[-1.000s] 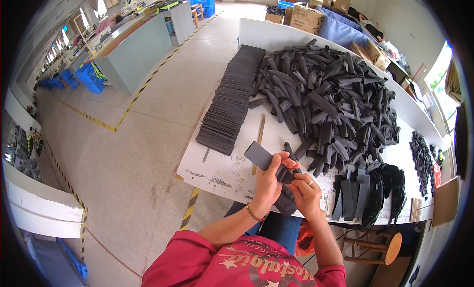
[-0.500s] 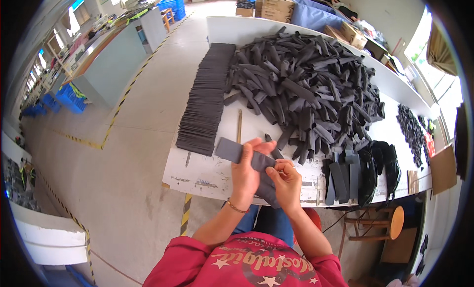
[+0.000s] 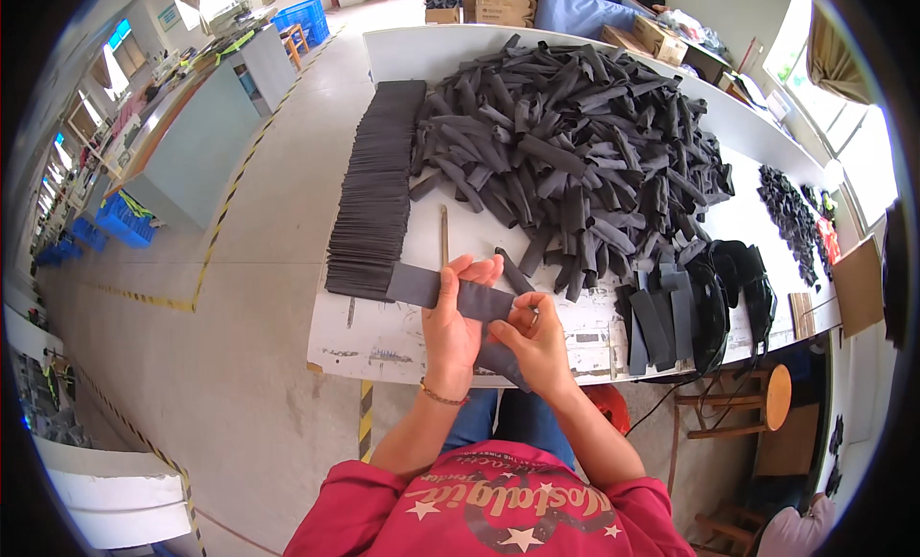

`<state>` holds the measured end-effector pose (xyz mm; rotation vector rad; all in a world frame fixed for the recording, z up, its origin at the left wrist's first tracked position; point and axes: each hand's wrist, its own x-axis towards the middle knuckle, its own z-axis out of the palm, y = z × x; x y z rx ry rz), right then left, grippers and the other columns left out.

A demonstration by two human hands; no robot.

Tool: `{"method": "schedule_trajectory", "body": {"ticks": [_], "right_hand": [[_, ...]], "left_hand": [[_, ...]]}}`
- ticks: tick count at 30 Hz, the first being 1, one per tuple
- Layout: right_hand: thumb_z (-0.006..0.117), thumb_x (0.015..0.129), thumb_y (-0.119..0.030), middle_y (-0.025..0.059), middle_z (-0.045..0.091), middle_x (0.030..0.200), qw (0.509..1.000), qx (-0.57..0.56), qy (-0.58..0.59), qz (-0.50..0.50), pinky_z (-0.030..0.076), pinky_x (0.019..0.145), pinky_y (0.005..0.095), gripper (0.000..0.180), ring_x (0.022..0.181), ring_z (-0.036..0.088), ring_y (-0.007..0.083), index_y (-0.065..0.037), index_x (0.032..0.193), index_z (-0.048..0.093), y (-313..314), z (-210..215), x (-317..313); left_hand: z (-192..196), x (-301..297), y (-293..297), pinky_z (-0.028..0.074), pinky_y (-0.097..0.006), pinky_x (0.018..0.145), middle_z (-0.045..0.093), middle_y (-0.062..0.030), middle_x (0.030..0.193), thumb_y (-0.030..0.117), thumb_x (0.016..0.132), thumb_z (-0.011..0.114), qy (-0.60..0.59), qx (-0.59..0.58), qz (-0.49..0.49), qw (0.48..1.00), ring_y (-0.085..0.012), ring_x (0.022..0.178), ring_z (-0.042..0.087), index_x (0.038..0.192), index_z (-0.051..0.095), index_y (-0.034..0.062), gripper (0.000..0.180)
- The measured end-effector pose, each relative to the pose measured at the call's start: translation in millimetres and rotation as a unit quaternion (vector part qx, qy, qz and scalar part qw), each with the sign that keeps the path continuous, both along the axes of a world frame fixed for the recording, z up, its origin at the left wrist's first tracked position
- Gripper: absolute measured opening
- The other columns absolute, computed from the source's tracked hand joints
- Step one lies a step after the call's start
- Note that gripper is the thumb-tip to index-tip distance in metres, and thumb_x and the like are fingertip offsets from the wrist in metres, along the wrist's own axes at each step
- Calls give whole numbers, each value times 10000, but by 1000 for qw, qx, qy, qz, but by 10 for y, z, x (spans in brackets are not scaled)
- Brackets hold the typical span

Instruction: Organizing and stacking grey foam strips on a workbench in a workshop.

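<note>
A dark grey fabric strip [image 3: 414, 286] is held over the table's front edge between both hands. My left hand [image 3: 450, 332] grips it, thumb on top and fingers behind. At its right end, my right hand [image 3: 539, 344] pinches the fabric between thumb and fingers. Another dark grey length [image 3: 502, 363] hangs below the hands; I cannot tell if it belongs to the same strip. Just beyond the left hand, a tight row of flat dark strips [image 3: 374, 188] lies along the table's left side. A large heap of curled dark fabric pieces [image 3: 575, 159] covers the middle and back.
A thin wooden stick [image 3: 444, 233] lies on the white table [image 3: 379, 336] beside the row. Flat dark strips [image 3: 659, 325] and shiny black bundles [image 3: 733, 293] sit at the right front. Farther right are small black pieces [image 3: 793, 221] and a wooden stool [image 3: 777, 399].
The view has shifted slightly. Both hands still hold the strip, which now lies flatter, its left end over the row's near end. The right hand has stayed at the strip's right end.
</note>
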<state>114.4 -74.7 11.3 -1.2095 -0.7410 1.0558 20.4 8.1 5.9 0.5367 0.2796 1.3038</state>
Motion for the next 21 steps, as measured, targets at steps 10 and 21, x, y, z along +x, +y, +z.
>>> {"method": "schedule_trajectory", "body": {"ticks": [10,21], "right_hand": [[639,944,-150,25,603,865,999,-20,-30,13,451,648,226,205,716,535,78,19,1055,609,40,157,150],[674,889,-60,-19,536,725,951,6,-292,-104,354,593,213,141,685,460,48,25,785,629,-411,-154,490]], "left_hand": [[104,-46,-50,490,-451,982,691,-154,1014,274,962,603,-43,-33,-100,994,-316,1056,647,1128,604,-16,335],[-399,-376,249,555,-281,622,687,-121,810,129,892,695,183,-149,82,968,-185,690,675,968,660,-33,182]]}}
